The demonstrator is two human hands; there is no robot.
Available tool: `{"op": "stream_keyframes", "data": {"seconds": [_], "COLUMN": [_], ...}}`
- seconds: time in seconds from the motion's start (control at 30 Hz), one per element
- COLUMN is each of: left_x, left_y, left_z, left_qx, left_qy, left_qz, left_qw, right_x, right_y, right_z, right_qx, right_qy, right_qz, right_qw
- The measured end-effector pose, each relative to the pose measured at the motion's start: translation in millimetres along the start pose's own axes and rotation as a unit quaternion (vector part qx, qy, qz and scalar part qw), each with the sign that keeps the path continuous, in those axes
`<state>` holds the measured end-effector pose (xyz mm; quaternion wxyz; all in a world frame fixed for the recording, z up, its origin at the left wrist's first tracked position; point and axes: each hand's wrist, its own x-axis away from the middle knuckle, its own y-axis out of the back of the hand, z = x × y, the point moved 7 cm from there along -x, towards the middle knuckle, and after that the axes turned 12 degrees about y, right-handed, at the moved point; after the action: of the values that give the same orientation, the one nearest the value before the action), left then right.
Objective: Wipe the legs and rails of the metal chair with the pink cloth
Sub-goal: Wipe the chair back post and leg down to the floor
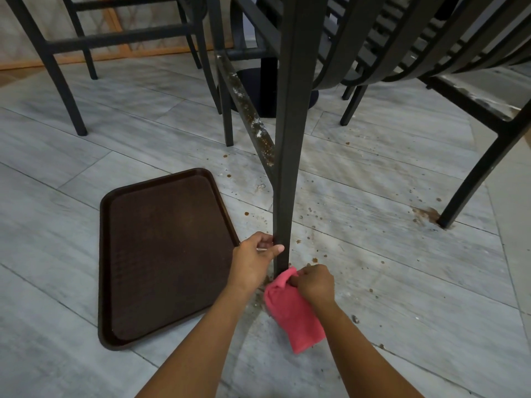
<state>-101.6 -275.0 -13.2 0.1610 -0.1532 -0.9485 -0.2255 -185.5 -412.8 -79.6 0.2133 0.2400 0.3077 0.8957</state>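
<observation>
The dark metal chair's near leg (287, 156) runs down the middle of the view to the floor. My left hand (254, 261) grips that leg just above its foot, thumb across the front. My right hand (314, 282) holds the pink cloth (293, 311) and presses its top end against the foot of the leg, while the rest of the cloth hangs toward me. A side rail (247, 107) with white and rusty grime meets the leg higher up. The curved seat slats (402, 53) fill the upper right.
A brown plastic tray (163, 254) lies flat on the grey tiled floor left of the leg. Brown spots and crumbs (428, 215) dot the floor to the right. Other dark chairs (63, 81) and a black table base (258, 90) stand behind.
</observation>
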Motion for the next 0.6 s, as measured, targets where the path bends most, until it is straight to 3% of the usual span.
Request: {"op": "stream_keyframes", "data": {"seconds": [0.2,0.6], "left_x": [2,5], "left_y": [-4,-17], "left_z": [11,20], "left_qx": [-0.002,-0.033], "left_qy": [0.024,0.022], "left_qz": [0.014,0.009], "left_qw": [1.0,0.999], "right_x": [14,8], "right_y": [33,20], "right_z": [13,41], "right_qx": [-0.078,-0.08], "right_qy": [0.053,0.132], "right_qz": [-0.017,-0.008], "right_qw": [0.995,0.988]}}
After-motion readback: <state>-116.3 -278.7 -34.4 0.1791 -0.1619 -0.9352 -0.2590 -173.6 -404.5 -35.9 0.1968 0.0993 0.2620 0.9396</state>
